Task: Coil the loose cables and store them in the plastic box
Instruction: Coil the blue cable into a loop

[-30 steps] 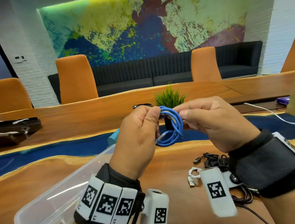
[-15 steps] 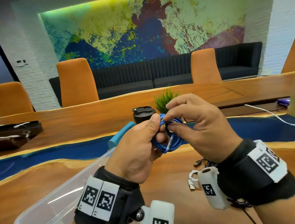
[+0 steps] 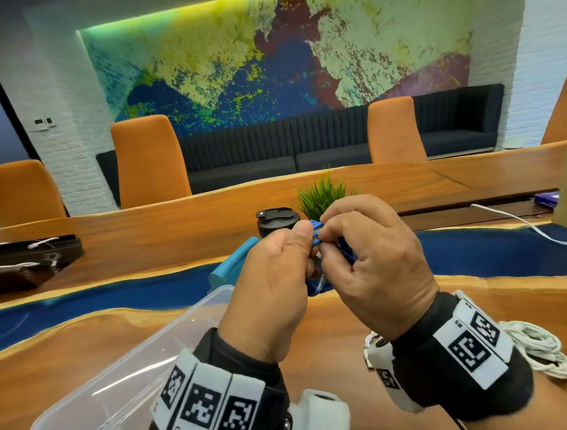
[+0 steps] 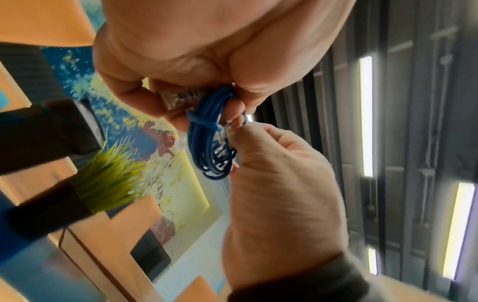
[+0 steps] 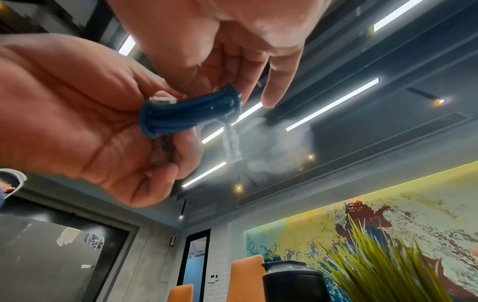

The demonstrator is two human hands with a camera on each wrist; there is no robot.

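Both hands are working the blue cable [image 3: 315, 236] in the air above the wooden table [image 3: 82, 349], between chest and the potted plant [image 3: 321, 195]. The left hand [image 3: 274, 283] is clamping the bundled loops in curled fingers, evidently to keep the coil from springing apart. The right hand [image 3: 377, 261] is pinching the strands at the top with thumb and forefinger, apparently tucking the free end around the bundle; 1 clear plug [image 5: 232, 143] is dangling loose below the coil.

The plastic box [image 3: 119, 390] is sitting open on the table just below and left of the left wrist, with nothing visible inside. The path down to its near rim is looking unobstructed. A white cable [image 3: 536, 347] is lying bunched on the table beside the right wrist, not yet stored. A black flask [image 3: 277, 220] and a teal object [image 3: 232, 266] are standing beyond the box, so room is tighter at its far edge.
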